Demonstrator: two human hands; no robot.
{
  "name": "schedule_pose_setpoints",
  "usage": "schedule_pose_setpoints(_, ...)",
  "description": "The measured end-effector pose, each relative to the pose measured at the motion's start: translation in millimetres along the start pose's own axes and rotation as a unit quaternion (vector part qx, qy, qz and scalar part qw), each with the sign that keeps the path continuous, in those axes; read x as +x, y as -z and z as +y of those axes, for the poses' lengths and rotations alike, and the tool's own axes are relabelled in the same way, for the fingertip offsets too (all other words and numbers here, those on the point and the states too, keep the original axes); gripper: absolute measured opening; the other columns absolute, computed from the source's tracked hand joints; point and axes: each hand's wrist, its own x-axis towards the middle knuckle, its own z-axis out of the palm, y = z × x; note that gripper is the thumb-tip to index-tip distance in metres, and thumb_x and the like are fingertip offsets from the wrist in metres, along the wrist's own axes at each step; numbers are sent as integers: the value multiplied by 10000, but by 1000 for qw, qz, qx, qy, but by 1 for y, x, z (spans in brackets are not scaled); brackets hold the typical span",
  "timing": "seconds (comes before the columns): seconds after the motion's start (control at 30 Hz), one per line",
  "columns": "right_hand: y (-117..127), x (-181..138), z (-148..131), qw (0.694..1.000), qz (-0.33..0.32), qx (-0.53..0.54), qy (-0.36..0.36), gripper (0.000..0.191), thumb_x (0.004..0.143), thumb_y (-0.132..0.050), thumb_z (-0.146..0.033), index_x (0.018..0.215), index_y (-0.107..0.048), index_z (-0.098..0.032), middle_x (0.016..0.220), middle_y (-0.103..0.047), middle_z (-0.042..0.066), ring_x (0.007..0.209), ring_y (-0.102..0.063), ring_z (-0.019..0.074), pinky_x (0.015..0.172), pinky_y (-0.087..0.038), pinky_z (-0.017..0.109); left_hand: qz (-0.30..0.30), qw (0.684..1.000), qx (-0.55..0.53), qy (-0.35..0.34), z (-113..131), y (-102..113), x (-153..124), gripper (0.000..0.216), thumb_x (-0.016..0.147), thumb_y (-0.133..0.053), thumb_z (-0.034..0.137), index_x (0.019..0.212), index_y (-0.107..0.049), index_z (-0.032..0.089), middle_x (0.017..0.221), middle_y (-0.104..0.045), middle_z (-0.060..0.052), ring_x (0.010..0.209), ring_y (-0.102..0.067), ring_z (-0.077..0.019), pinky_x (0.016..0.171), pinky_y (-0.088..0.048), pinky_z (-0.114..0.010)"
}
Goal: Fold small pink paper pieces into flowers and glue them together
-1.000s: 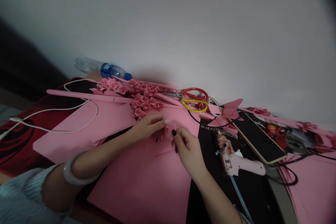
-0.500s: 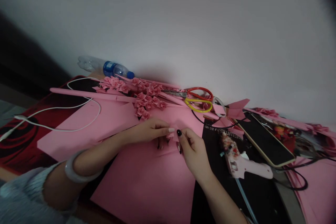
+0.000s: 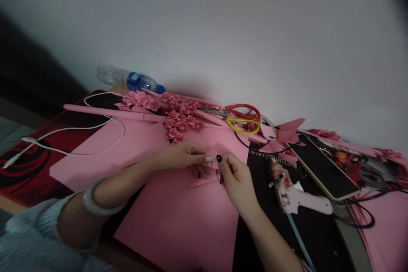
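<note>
My left hand [image 3: 185, 158] and my right hand [image 3: 235, 180] meet at the middle of the table, both pinching a small folded piece of pink paper [image 3: 213, 154] between fingertips. The piece is held just above a large pink paper sheet [image 3: 181, 216]. My left wrist wears a pale bangle [image 3: 95, 204]. Behind my hands lies a cluster of small pink paper roses [image 3: 178, 114] along a long rolled pink paper stick [image 3: 105, 112].
Red and yellow scissors [image 3: 242, 119] lie by the wall. A pink glue gun [image 3: 293, 195] and a phone [image 3: 328, 165] rest at the right with black cables. A water bottle [image 3: 130, 80] and a white cable [image 3: 73, 136] are at the left.
The view has shifted slightly; my hands stay together on the small pink piece, fingertips closing tighter on its fold.
</note>
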Motion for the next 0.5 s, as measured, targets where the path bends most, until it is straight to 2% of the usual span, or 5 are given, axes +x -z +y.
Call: schedule_pose_setpoints(0.5, -1, 0, -1, 1000, 3, -1, -1, 364, 958, -465, -371, 625, -452, -224, 521, -439, -53, 476, -405, 119, 470, -315, 239, 4, 1000, -2, 13, 0, -1, 0, 367, 793, -735, 505, 728, -707, 146, 670, -760, -30, 587, -710, -128, 619, -575, -222)
